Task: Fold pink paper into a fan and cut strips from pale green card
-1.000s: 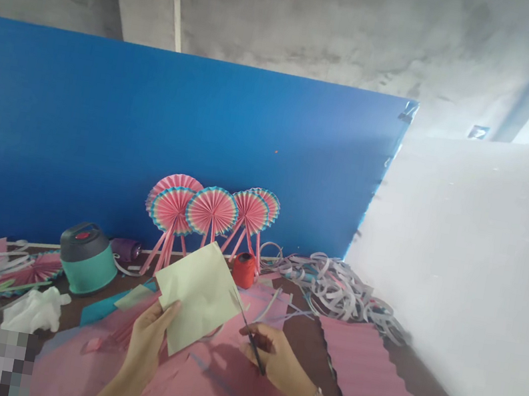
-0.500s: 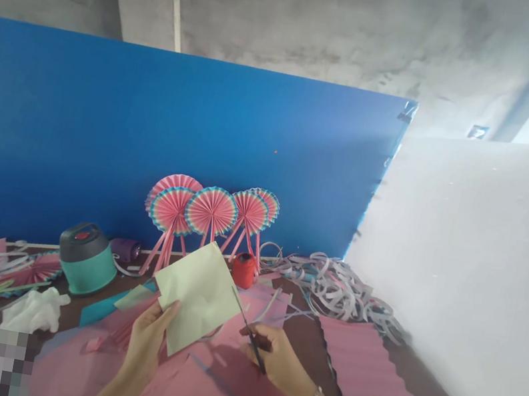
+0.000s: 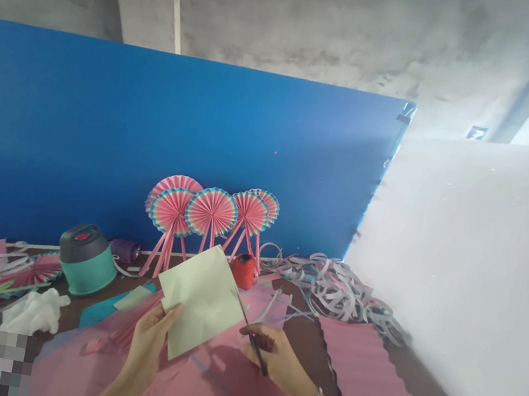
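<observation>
A pale yellow-green sheet of paper (image 3: 201, 299) is pinched at its lower left edge by my left hand (image 3: 151, 334), thumb on top. My right hand (image 3: 271, 353) is closed around a pair of dark scissors (image 3: 254, 342). Their thin blades point up and left and lie at the right edge of the sheet; whether they are parted I cannot make out. Beneath both hands spread pink paper sheets (image 3: 222, 390).
Round pleated paper fans (image 3: 212, 211) lean against a blue partition (image 3: 105, 117). A red thread spool (image 3: 243, 270), a teal container (image 3: 86, 266) and piled paper strips (image 3: 335, 287) stand behind. Crumpled white material (image 3: 35, 312) lies left, a pleated pink sheet (image 3: 367, 371) right.
The sheet in my left hand has shifted slightly right and down. My right hand and the scissors have barely moved.
</observation>
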Action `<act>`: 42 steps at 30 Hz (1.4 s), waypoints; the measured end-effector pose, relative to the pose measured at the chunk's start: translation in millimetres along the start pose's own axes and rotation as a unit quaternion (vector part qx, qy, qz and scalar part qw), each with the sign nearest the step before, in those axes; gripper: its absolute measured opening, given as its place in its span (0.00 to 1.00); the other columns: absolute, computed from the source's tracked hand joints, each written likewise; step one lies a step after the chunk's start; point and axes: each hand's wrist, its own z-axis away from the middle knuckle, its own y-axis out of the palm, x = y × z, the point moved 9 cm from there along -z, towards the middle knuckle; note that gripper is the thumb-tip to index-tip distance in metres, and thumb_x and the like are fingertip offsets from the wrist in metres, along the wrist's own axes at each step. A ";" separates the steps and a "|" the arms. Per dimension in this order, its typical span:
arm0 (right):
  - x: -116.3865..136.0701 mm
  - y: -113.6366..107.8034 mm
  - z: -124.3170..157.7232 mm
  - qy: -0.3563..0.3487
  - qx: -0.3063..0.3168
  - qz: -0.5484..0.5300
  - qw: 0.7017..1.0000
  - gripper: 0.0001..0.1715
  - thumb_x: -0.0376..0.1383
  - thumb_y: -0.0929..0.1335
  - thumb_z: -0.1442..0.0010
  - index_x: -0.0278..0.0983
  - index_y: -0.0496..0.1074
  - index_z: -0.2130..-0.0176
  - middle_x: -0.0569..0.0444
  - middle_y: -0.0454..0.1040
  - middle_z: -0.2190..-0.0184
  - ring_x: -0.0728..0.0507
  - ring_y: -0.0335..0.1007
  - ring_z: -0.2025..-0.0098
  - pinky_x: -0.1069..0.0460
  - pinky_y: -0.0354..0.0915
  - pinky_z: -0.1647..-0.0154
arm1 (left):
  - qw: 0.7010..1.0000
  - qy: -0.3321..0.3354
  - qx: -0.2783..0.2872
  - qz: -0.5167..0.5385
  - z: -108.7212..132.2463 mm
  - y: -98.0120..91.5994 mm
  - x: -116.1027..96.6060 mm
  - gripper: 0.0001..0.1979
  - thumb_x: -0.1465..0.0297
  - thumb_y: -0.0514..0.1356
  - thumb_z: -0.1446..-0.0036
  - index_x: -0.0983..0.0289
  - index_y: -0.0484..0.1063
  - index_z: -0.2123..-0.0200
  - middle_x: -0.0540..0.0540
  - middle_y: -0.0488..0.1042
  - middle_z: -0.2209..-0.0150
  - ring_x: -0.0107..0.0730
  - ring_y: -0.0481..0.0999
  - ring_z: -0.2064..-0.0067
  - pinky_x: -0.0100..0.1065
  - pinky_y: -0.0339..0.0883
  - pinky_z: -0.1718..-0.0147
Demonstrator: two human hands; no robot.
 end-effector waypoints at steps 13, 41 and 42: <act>23.1 1.7 4.3 -0.042 -0.008 -0.019 0.999 0.25 0.48 0.74 0.61 0.33 0.75 0.66 0.58 0.65 0.80 0.52 0.54 0.77 0.56 0.54 0.77 | 1.000 -0.004 0.026 -0.011 7.3 12.6 2.2 0.25 0.62 0.69 0.64 0.69 0.75 0.61 0.59 0.80 0.67 0.45 0.78 0.68 0.35 0.70 0.75; 21.9 2.8 5.3 -0.035 -0.004 -0.035 0.999 0.24 0.46 0.75 0.61 0.32 0.75 0.68 0.60 0.61 0.81 0.53 0.53 0.78 0.57 0.52 0.80 | 0.999 0.003 0.011 -0.036 2.8 6.2 5.7 0.24 0.61 0.68 0.63 0.69 0.74 0.62 0.57 0.79 0.70 0.45 0.78 0.68 0.36 0.71 0.75; 21.9 3.0 5.1 -0.033 -0.003 -0.037 0.999 0.24 0.46 0.75 0.61 0.32 0.75 0.68 0.60 0.61 0.81 0.53 0.52 0.79 0.57 0.52 0.80 | 0.999 0.001 0.016 -0.036 2.5 6.7 7.0 0.25 0.61 0.68 0.63 0.69 0.73 0.61 0.57 0.79 0.70 0.45 0.78 0.68 0.36 0.71 0.75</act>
